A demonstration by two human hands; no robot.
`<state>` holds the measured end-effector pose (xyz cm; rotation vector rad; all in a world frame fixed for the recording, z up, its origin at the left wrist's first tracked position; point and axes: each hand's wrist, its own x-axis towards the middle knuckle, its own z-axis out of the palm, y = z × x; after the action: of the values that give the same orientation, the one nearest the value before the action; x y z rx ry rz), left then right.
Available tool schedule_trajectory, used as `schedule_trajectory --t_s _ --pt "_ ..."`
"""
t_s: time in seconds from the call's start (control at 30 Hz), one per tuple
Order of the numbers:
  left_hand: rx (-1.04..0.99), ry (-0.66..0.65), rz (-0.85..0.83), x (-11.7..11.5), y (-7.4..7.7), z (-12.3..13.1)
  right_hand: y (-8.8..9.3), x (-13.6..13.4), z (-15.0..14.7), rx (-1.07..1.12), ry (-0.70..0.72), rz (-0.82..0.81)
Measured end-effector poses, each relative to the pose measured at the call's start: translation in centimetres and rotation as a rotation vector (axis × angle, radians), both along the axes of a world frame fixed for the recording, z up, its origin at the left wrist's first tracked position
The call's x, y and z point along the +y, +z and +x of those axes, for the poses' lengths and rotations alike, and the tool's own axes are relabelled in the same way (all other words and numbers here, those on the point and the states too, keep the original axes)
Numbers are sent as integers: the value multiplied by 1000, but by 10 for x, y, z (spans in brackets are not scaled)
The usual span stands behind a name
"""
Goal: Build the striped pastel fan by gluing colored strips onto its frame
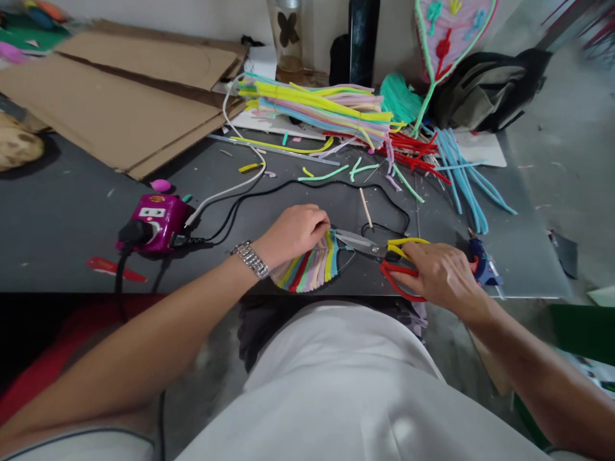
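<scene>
My left hand [298, 234] is closed at the upper edge of a fan-shaped piece of striped pipe cleaners [312, 266], its fingertips pinching that edge. Red, yellow, green, pink and blue strips run side by side across the piece, and part of it is hidden under my hand. In my right hand [439, 272] is a pair of scissors [372, 246] with one yellow and one red handle. The blades point left, and their tips reach the piece's upper right edge beside my left fingertips. Whether the tips grip a strip is too small to tell.
A purple power socket [161, 221] with cables sits at left, near a red cutter [115, 269]. Behind lie bundled pipe cleaners [321, 105], cut scraps and cardboard sheets [120, 96]. Right of my right hand is a blue glue gun [485, 262]; blue pipe cleaners [464, 173] lie beyond.
</scene>
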<state>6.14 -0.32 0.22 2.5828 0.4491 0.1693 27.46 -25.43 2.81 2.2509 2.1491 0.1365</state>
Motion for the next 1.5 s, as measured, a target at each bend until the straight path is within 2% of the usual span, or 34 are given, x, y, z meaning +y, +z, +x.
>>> schedule_trajectory --t_s 0.3,0.57,0.83,1.13,1.23,1.4,1.5 --pt "-27 78 -113 9 -2 5 1 15 -4 31 5 -73" --pt "-14 68 -149 12 -1 6 0 18 -5 -10 12 -91" --pt "-19 78 -144 12 -2 6 -7 19 6 85 75 -132" --pt "-39 92 -209 15 0 8 -10 20 7 49 57 -161" --pt "-41 149 -371 17 4 5 -6 15 8 52 0 -107" --pt "-145 330 -887 25 8 -8 0 -1 10 123 -144 37" --pt "-186 366 -1006 28 10 -15 -3 -6 9 199 -176 87"
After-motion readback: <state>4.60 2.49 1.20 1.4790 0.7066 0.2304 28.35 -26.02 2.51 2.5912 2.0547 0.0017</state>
